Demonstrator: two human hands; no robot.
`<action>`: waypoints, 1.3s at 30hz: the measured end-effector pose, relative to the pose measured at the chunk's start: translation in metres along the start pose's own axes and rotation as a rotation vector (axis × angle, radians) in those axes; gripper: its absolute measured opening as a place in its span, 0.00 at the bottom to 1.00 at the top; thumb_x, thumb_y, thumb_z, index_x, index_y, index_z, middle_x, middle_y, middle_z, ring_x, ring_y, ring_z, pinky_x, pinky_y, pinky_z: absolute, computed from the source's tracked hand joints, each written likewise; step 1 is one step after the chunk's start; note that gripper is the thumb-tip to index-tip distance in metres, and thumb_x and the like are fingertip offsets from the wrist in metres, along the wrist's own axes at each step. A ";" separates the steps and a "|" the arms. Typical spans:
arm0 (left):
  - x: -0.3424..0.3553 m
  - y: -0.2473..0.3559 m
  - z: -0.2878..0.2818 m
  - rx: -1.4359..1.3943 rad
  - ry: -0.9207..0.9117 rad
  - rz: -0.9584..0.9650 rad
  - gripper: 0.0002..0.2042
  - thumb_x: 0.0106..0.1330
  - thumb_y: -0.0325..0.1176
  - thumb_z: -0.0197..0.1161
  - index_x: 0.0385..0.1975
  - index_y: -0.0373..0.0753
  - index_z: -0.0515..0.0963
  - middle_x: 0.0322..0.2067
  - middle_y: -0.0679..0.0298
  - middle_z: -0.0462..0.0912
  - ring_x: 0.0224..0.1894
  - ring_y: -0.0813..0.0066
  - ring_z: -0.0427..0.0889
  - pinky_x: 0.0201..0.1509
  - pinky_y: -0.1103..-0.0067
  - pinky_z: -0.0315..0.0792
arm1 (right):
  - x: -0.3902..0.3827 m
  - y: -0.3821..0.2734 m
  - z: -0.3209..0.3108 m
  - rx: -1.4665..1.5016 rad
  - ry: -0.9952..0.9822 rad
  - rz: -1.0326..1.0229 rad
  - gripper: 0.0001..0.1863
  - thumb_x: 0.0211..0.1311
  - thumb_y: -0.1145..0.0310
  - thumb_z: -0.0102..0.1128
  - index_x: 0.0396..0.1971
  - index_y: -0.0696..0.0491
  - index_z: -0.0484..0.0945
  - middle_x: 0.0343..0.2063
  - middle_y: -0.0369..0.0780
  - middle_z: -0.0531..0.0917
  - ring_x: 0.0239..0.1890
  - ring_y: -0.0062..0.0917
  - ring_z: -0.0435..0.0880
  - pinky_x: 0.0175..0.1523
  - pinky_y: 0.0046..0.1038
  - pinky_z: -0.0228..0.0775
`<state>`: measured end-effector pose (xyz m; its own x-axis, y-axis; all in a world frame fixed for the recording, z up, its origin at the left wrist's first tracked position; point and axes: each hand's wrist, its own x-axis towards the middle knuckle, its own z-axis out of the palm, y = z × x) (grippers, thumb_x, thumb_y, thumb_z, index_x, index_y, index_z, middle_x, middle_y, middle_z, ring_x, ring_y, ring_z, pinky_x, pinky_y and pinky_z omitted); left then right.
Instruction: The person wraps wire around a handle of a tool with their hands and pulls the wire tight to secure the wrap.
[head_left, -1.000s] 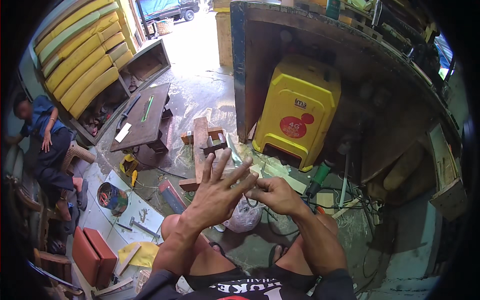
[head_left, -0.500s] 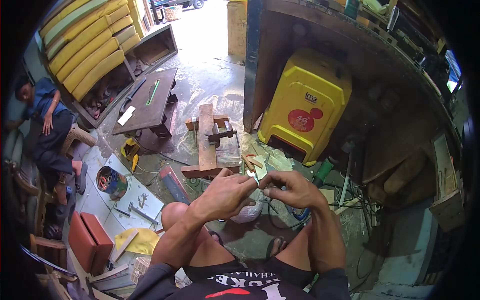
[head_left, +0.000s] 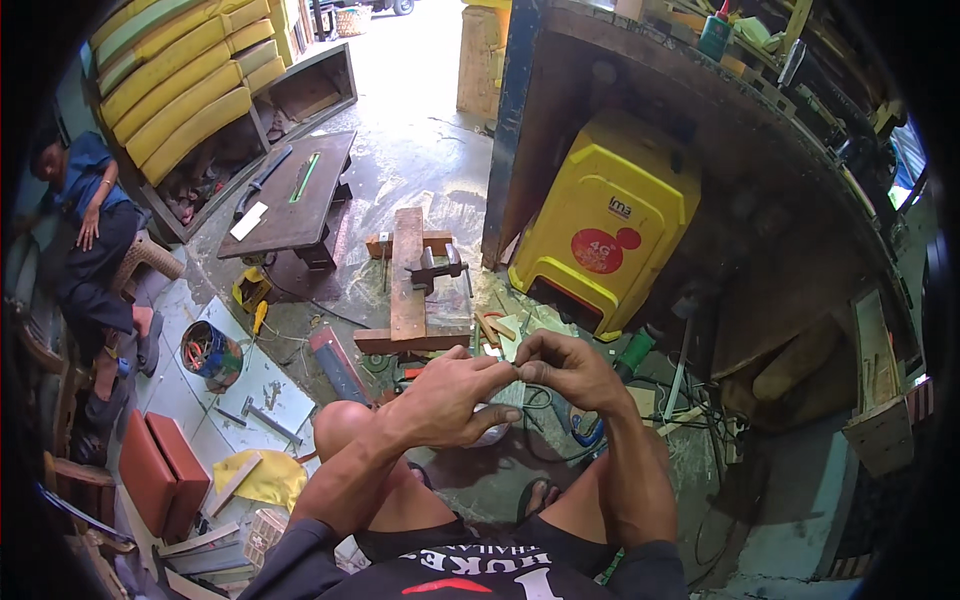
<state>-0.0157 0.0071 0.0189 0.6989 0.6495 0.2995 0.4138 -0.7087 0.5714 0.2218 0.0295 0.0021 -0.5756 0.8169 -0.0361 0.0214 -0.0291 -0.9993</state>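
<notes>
My left hand [head_left: 455,398] and my right hand [head_left: 572,376] meet at their fingertips in front of my knees. The right thumb and forefinger are pinched together; whatever sits between them is too small or hidden to make out. On the left hand the fingers curl together toward that pinch, while the thumb sticks out below. Just beyond the hands, thin wood offcuts [head_left: 497,327] lie on the floor. A wooden plank [head_left: 408,290] rests across wood blocks, with a dark metal clamp [head_left: 437,271] on it.
Left stands a low dark table [head_left: 290,200], with a tin of tools [head_left: 212,355] and a hammer [head_left: 270,424] nearer me. A seated person [head_left: 95,215] is at far left. A yellow plastic stool [head_left: 620,215] leans at right, near a green power tool [head_left: 634,352] and cables [head_left: 700,400].
A small pale and teal piece that showed at my fingertips is now out of sight. My hands stay together, the left thumb now farther out, and the view has shifted slightly.
</notes>
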 end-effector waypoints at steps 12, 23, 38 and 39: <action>-0.004 -0.010 -0.028 -0.195 0.555 -0.521 0.19 0.60 0.35 0.74 0.49 0.36 0.80 0.28 0.53 0.87 0.27 0.69 0.87 0.34 0.72 0.77 | 0.007 0.002 0.044 -0.382 0.155 -0.025 0.14 0.73 0.65 0.56 0.48 0.60 0.81 0.28 0.39 0.83 0.31 0.20 0.79 0.40 0.26 0.73; -0.006 -0.036 -0.013 -0.530 0.622 -0.476 0.20 0.62 0.25 0.71 0.54 0.30 0.79 0.46 0.60 0.87 0.47 0.77 0.83 0.57 0.79 0.74 | -0.003 -0.011 0.058 -0.609 0.147 -0.250 0.12 0.67 0.72 0.62 0.48 0.60 0.83 0.36 0.47 0.88 0.36 0.28 0.89 0.43 0.28 0.78; 0.007 -0.032 -0.016 -0.216 0.520 -0.580 0.17 0.61 0.30 0.72 0.50 0.34 0.82 0.40 0.59 0.89 0.39 0.77 0.84 0.44 0.77 0.78 | -0.027 -0.038 0.061 -0.977 0.207 -0.423 0.09 0.60 0.77 0.63 0.41 0.58 0.81 0.27 0.45 0.84 0.28 0.39 0.86 0.32 0.35 0.77; 0.007 -0.029 -0.012 -0.134 0.465 -0.585 0.16 0.61 0.31 0.72 0.49 0.35 0.83 0.39 0.57 0.89 0.37 0.72 0.85 0.43 0.76 0.78 | -0.028 -0.041 0.060 -1.013 0.195 -0.428 0.09 0.60 0.76 0.63 0.41 0.57 0.81 0.26 0.45 0.83 0.27 0.38 0.85 0.31 0.35 0.76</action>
<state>-0.0302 0.0353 0.0133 0.0568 0.9795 0.1933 0.5458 -0.1926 0.8155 0.1882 -0.0272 0.0438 -0.5584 0.7266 0.4003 0.5603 0.6862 -0.4639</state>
